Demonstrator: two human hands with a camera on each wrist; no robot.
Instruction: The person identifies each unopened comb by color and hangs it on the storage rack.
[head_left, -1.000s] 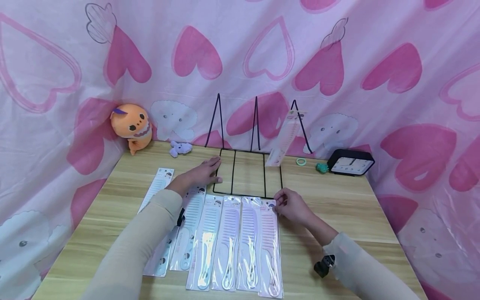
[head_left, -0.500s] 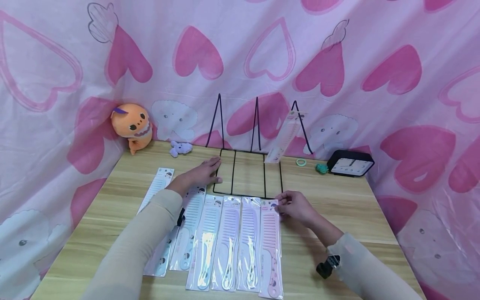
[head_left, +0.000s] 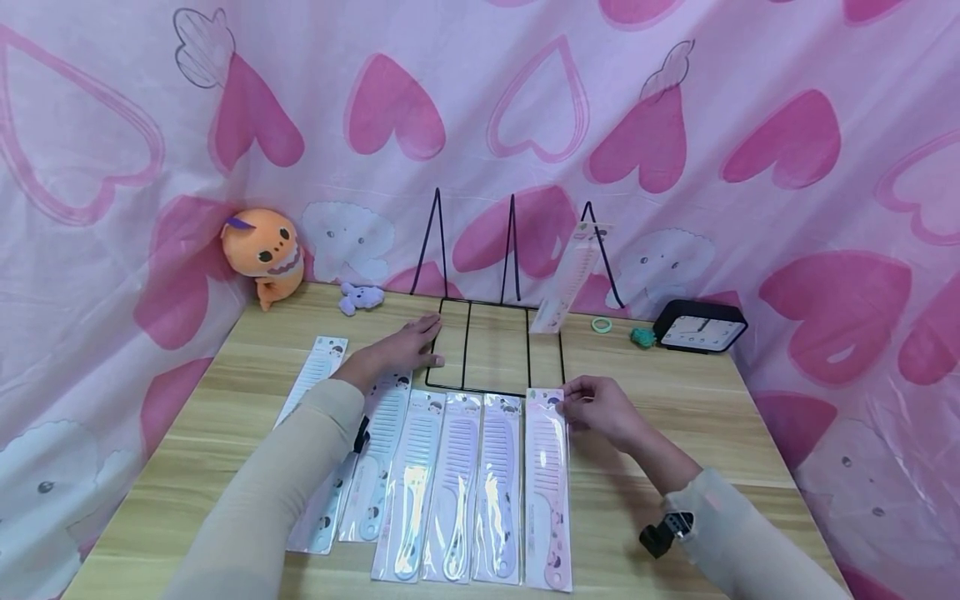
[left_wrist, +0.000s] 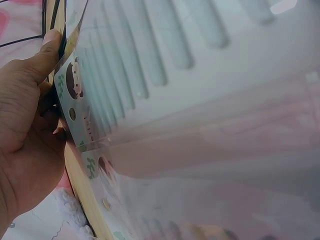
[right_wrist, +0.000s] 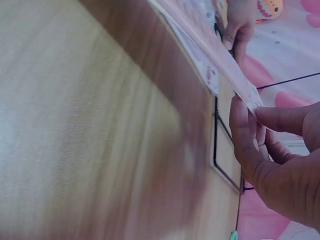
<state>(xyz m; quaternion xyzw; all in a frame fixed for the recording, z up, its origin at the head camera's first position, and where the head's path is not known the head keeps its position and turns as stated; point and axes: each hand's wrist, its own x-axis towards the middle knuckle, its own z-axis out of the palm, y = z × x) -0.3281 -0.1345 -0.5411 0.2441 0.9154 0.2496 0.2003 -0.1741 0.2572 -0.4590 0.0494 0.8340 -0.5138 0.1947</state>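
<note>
1. The step in hand seems to be the picking up of the pink comb pack, at lower centre of the frame, just right of the purple comb pack.
2. The right hand pinches its upper right edge between thumb and fingers; the left hand, fingers relaxed, rests at the left side of the wire rack.
3. The next move probably calls for raising the pack's top toward a rack hook.
4. Its long axis runs nearly up-down in the frame, comb handle toward the lower edge.

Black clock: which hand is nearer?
Right. In the head view, the right hand is front-left of the black clock; the left hand is farther, at the left edge of the wire rack.
</note>
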